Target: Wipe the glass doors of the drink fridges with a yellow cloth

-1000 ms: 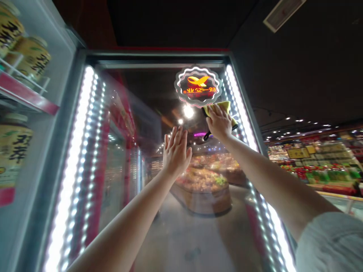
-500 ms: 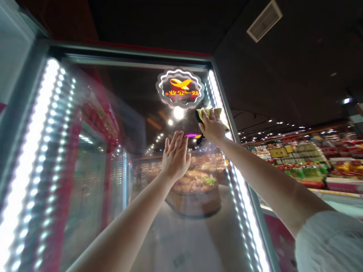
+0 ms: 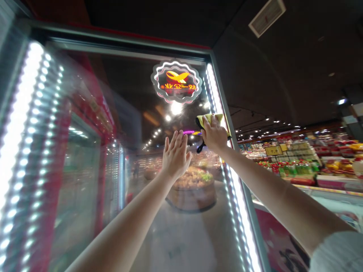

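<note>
A folded yellow cleaning cloth [image 3: 200, 121] with a black edge and a dark loop lies against the glass door [image 3: 187, 241], close to its right frame. Over the cloth rests my right hand [image 3: 214, 136], holding it to the pane with the fingers extended. Lower and to the left, my left hand [image 3: 176, 156] is flat on or just before the glass, fingers straight, with nothing in it. Above both hands, a scalloped glowing sign [image 3: 176, 81] with mirrored lettering and an orange emblem sits on the pane.
Bright LED strips run down the left [image 3: 21, 143] and right [image 3: 235, 185] sides of the door. Shop lights and a round display show as reflections in the glass. To the right are shelves of goods [image 3: 295, 166] and a low chest freezer [image 3: 326, 200].
My right hand and the cloth have slid a little down the glass. My left hand stays about where it was. The view has shifted slightly, so the door frame and sign appear higher and further left.
</note>
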Available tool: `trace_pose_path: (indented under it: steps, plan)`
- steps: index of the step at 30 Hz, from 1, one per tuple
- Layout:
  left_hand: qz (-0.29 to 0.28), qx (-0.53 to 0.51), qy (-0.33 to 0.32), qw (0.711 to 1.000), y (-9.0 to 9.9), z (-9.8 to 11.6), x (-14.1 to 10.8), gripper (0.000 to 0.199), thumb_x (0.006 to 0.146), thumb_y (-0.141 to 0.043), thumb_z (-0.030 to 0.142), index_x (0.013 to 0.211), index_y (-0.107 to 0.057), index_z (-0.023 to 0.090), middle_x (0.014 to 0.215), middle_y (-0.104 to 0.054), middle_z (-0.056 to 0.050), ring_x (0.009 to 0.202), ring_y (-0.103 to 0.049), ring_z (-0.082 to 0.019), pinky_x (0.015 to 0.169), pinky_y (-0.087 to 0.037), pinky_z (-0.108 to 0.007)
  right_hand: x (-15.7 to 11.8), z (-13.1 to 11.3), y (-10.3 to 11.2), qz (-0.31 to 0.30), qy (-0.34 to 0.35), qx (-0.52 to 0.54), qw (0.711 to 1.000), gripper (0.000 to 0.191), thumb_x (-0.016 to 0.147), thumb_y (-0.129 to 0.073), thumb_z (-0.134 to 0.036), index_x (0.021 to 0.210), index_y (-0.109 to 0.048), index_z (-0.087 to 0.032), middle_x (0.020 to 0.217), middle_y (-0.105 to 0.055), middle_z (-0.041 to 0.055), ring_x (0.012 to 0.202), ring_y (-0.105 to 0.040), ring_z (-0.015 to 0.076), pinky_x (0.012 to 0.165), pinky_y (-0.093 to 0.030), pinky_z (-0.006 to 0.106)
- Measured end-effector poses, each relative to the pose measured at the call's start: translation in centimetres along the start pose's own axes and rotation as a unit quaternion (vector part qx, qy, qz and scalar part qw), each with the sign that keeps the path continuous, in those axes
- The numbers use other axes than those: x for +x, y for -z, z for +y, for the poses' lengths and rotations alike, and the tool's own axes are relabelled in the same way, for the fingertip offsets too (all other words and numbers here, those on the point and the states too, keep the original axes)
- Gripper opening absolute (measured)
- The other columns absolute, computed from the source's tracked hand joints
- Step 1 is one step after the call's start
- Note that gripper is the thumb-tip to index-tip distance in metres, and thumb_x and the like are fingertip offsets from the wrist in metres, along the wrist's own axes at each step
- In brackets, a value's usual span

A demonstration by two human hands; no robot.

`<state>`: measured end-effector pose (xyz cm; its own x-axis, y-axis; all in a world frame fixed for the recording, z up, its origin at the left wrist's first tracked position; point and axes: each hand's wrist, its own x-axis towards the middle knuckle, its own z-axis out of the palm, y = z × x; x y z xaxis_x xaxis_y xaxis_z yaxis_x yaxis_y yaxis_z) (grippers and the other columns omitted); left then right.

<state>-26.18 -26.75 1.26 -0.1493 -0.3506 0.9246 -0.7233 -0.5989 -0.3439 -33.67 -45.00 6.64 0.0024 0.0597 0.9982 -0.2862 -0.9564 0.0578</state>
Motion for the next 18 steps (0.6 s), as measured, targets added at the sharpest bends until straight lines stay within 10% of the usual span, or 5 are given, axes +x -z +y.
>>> trace_pose_path:
  steps: [4, 10, 15, 18]
  plan:
    - [0.002, 0.010, 0.002, 1.000, 0.6, -0.9, -0.8, 0.064, 0.095, -0.048, 0.026, 0.157, -0.036, 0.013, 0.168, -0.033, -0.016, 0.159, -0.023, -0.029, 0.130, -0.015, -0.058, -4.9, 0.2, 0.4, -0.006, 0.037, -0.010, 0.999, 0.054, 0.104, -0.038, -0.033, 0.156, -0.045, -0.019, 0.163, -0.042, 0.0164, 0.151, -0.038, 0.0360, 0.110, -0.047, 0.053]
    - [0.014, 0.010, 0.051, 0.999, 1.2, -1.8, -0.8, 0.064, 0.097, -0.047, 0.029, 0.158, -0.035, 0.017, 0.168, -0.032, -0.016, 0.158, -0.024, -0.031, 0.128, -0.017, -0.062, -0.3, -1.8, -0.1, -0.006, -0.034, 0.047, 0.998, 0.053, 0.105, -0.039, -0.035, 0.157, -0.044, -0.028, 0.167, -0.037, 0.0089, 0.153, -0.035, 0.0345, 0.116, -0.041, 0.059]
    - [0.000, 0.021, 0.064, 0.998, 1.9, -2.2, -2.4, 0.064, 0.096, -0.049, 0.029, 0.158, -0.035, 0.017, 0.169, -0.030, -0.015, 0.159, -0.022, -0.030, 0.129, -0.016, -0.061, -3.7, -0.4, 0.2, -0.050, 0.163, 0.068, 0.983, 0.049, 0.104, -0.044, -0.037, 0.152, -0.051, -0.035, 0.165, -0.042, 0.0004, 0.153, -0.036, 0.0271, 0.124, -0.035, 0.051]
    - [-0.012, 0.034, 0.059, 0.998, 2.3, -2.9, -3.3, 0.064, 0.096, -0.049, 0.028, 0.157, -0.036, 0.016, 0.170, -0.029, -0.015, 0.159, -0.021, -0.030, 0.129, -0.016, -0.060, -3.8, 1.3, -0.1, -0.038, 0.129, 0.075, 0.988, 0.049, 0.105, -0.041, -0.036, 0.153, -0.051, -0.030, 0.164, -0.043, 0.0022, 0.153, -0.036, 0.0262, 0.121, -0.040, 0.048]
